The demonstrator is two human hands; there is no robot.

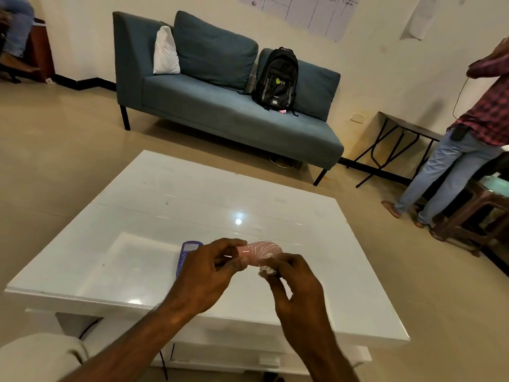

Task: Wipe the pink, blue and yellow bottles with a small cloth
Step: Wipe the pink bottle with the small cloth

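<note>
The pink bottle (260, 250) was held above the table's (165, 202) near side, its long axis roughly level, left to right. The left grip (212, 271) pinched its left end and the right grip (292, 279) pinched a small white cloth (265, 270) against its underside. The blue bottle (185, 253) lay on the table just behind the left grip, partly hidden by it.

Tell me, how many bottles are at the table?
2: the pink bottle, held in the left hand; the blue bottle, lying on the table behind that hand. Others may be hidden.
</note>
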